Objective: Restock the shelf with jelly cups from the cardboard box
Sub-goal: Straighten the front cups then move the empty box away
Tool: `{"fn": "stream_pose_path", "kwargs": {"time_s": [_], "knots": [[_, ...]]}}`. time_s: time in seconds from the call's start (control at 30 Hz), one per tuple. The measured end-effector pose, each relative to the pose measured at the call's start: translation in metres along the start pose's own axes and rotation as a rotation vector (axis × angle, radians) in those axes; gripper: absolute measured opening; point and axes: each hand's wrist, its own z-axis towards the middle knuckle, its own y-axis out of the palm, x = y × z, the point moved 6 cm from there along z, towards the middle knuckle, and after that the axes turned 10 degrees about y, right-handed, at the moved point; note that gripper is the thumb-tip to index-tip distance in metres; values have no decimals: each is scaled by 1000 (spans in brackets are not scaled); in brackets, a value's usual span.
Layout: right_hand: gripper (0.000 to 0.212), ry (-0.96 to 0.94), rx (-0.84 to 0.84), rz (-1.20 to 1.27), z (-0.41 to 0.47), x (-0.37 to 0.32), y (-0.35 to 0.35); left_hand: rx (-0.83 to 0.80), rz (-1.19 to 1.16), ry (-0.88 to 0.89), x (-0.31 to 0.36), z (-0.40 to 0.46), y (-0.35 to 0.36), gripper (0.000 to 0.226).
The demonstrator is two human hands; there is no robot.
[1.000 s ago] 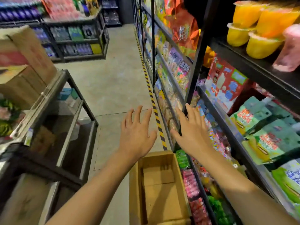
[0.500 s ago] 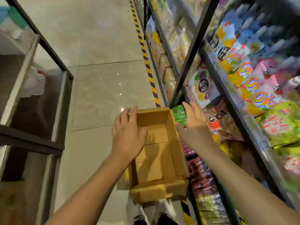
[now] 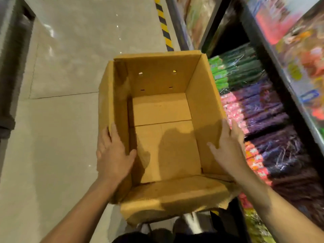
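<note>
The cardboard box point(image 3: 157, 76) stands open on the floor beside the shelf, and only its bare bottom flaps show inside. No jelly cups are in view. My left hand point(image 3: 112, 155) straddles the box's left wall, thumb inside against the wall and fingers along the outside. My right hand point(image 3: 228, 148) lies over the rim of the right wall with straight fingers, its thumb spread out over the inside of the box.
The shelf unit point(image 3: 280, 95) runs along the right, its lowest level packed with green, pink and purple packets point(image 3: 254, 109). Yellow-black floor tape point(image 3: 164, 25) edges the shelf. A dark cart frame point(image 3: 12, 67) stands at the left. My shoes point(image 3: 191, 223) show below the box.
My view has dropped from the shelves to the box. Both hands have come down from mid-air onto the box's side walls.
</note>
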Motion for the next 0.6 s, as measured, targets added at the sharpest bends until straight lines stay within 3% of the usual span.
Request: {"fn": "stream_pose_path", "kwargs": {"time_s": [0.1, 0.23, 0.37, 0.6], "knots": [[96, 8, 96, 59, 9, 9, 11, 117, -77, 8, -16, 5, 16, 101], [69, 21, 190, 45, 16, 14, 3, 177, -174, 13, -32, 8, 21, 88], [55, 97, 114, 91, 30, 24, 0, 180, -245, -2, -31, 6, 14, 76], [54, 168, -25, 243, 37, 22, 6, 89, -340, -134, -33, 12, 19, 84]]}}
